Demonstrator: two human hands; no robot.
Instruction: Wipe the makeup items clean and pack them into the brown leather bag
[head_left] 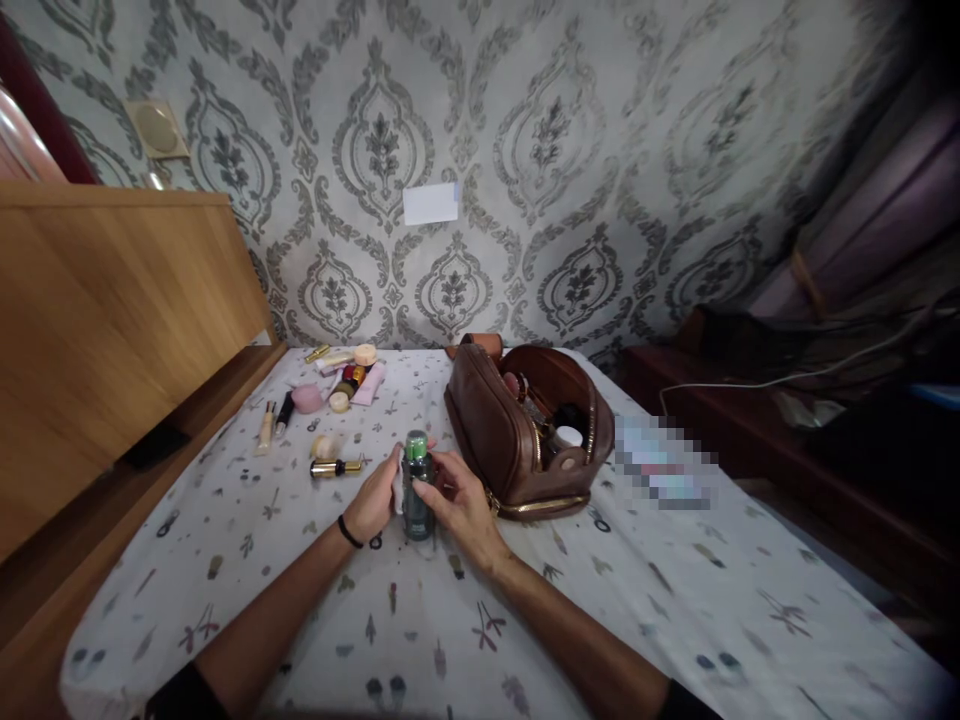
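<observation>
A dark green, see-through bottle [418,505] with a bright green neck and grey cap stands upright between my hands. My right hand [463,500] closes on its right side, thumb across the front. My left hand [375,500], with a black band at the wrist, presses something white [398,490], perhaps a tissue or cloth, against the bottle's left side; its fingertips are hidden behind. Just right of the hands sits a brown leather toiletry bag [517,440], unzipped, with a white-lidded jar [568,437] and other cosmetics inside.
To the left lie a gold-and-black lipstick tube [335,468], a round cream jar [323,446], a pink round case [307,398], a pink tube [370,384] and several other cosmetics. A wooden cabinet [127,340] borders the left. A blurred-out flat item [664,462] lies right of the bag.
</observation>
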